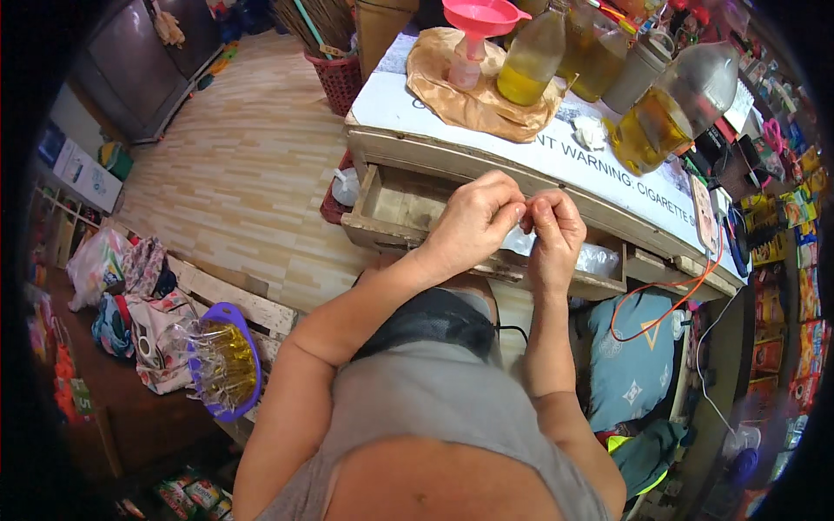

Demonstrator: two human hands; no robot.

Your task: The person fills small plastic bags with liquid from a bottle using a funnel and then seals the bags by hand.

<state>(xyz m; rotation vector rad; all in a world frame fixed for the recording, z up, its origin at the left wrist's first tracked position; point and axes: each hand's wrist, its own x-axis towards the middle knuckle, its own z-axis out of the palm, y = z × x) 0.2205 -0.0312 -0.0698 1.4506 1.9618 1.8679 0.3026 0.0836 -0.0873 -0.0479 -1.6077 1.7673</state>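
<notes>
Far left, off the counter: purple basket (228, 363) w/ clear packets of yellow liquid, sits on a pale wooden bench (234, 300) next to patterned bags (148, 334). Red woven basket (339, 80) on the floor by the counter's left end

Open wooden drawer (395, 208) pulled out under the counter's (400, 108) front edge, left part; inside looks bare wood

L hand (473, 221) above the drawer's right part, fingers curled shut, pinching a small clear plastic bag (519, 239) at its top. R hand (554, 230) just beside, touching the L at the fingertips, also pinched closed on the same bag. Bag hangs between both hands, just in front of the counter's front edge; contents too small to tell. More clear plastic (598, 258) lies in the drawer section right of the hands

On the counter, toward the back edge: brown paper (452, 95) w/ a pink funnel (479, 17) stuck in a small bottle (465, 68). Right of it, bottles of yellow oil (532, 61), then a big clear jug (669, 108), tilted, part full of yellow liquid, near the right end. White crumpled scrap (591, 132) between them

Orange cord (669, 304) loops below the counter's right end, over blue cloth (638, 360)
</notes>
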